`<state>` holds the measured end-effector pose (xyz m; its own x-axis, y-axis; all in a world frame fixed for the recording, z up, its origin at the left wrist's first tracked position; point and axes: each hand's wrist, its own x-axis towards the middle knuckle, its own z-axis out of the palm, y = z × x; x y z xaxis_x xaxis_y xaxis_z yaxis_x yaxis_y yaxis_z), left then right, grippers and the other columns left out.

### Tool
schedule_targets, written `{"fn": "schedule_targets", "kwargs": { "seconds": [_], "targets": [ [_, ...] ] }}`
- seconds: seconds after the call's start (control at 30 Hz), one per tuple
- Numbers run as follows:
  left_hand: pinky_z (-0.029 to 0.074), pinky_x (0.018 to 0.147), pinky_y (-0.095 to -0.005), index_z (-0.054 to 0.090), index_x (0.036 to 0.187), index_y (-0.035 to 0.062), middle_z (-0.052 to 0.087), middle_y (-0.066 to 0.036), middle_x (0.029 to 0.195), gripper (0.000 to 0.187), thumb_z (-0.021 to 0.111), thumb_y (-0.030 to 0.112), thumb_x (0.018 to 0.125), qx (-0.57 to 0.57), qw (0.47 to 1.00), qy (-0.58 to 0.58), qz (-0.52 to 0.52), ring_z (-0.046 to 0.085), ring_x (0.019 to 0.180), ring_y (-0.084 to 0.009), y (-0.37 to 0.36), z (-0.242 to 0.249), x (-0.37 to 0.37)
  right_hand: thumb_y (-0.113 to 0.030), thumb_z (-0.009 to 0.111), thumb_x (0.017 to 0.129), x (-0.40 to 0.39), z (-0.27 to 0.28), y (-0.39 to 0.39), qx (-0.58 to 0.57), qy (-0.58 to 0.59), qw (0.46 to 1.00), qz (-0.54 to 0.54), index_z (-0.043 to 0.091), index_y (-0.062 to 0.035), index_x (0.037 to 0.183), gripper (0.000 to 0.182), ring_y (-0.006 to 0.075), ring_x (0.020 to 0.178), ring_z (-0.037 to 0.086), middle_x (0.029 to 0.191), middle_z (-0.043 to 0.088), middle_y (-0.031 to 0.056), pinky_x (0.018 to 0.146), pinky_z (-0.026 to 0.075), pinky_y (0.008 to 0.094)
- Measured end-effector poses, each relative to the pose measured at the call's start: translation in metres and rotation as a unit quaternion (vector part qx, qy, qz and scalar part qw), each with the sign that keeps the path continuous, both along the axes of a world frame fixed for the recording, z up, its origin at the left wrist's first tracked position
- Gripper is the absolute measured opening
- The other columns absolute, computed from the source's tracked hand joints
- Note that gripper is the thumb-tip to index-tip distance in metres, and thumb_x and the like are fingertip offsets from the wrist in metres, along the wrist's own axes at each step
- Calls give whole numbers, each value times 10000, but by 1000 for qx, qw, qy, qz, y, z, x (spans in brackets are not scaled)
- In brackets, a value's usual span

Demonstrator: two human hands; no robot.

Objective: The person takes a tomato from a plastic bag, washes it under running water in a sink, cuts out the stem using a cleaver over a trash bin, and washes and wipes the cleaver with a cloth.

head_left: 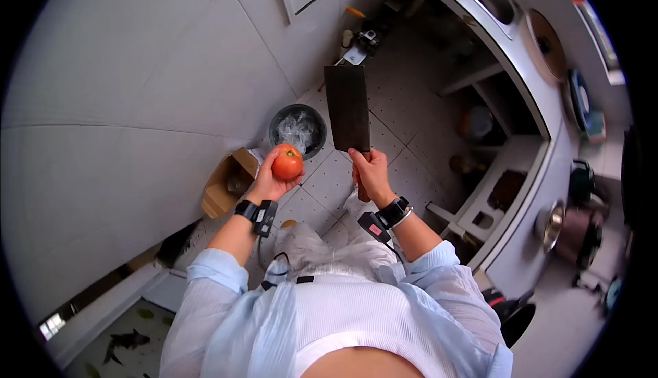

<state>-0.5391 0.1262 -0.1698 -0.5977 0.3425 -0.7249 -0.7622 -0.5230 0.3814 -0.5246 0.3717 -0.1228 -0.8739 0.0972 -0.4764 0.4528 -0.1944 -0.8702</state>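
Observation:
A red tomato (288, 163) rests in my left hand (269, 182), its stem end showing and my fingers curled round its side. My right hand (372, 174) grips the wooden handle of a cleaver (347, 107). The wide dark blade points away from me, held upright over the floor. Tomato and cleaver are apart. Just beyond the tomato, on the floor, stands a round bin (319, 131) lined with clear plastic.
An open cardboard box (223, 185) stands on the floor at the left, by the pale wall (137, 83). Along the right runs a counter (529, 237) with open shelves below and a metal pot (550, 226) on top. Bottom left, a fish (125, 342) shows in a tank.

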Motion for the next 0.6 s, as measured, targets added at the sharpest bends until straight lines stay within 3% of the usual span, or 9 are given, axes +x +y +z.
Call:
{"fn": "schedule_targets", "kwargs": {
  "seconds": [0.17,0.3,0.43,0.5,0.6],
  "targets": [
    [519,691,-310,482,1119,127,564,-102,1043,625,648,561,702,-26,981,-118,153,603,822,-286,39,-122,-17,-171,616,836,-49,-72,12,23,-27,998,57,508,-25,668,248,85,379,450,485,465,-2,362,352,249],
    [490,724,-317,469,1143,133,556,-98,1023,615,653,532,713,14,951,-133,280,579,876,-285,60,-163,-19,-149,597,819,-77,-135,-1,89,-29,991,98,532,-5,672,216,85,409,471,504,491,2,393,378,251],
    [467,792,-341,451,1187,134,547,-94,1090,561,637,441,756,24,943,-84,321,566,930,-286,62,-191,-10,-129,603,807,-85,-193,-22,104,0,986,128,547,-1,688,184,80,437,485,510,497,-1,412,384,243],
    [458,815,-351,446,1198,136,541,-89,1115,559,640,418,756,46,941,-51,331,562,953,-281,59,-211,-9,-102,612,795,-85,-242,-33,71,140,984,87,559,1,691,156,72,451,484,518,506,-5,421,381,232],
    [430,876,-367,434,1225,134,520,-82,1177,549,636,351,763,69,930,-26,361,538,1029,-272,49,-239,-16,-71,609,787,-99,-288,-42,-14,79,988,133,562,-5,675,138,72,452,483,525,515,-7,425,379,228]
  ]
}}
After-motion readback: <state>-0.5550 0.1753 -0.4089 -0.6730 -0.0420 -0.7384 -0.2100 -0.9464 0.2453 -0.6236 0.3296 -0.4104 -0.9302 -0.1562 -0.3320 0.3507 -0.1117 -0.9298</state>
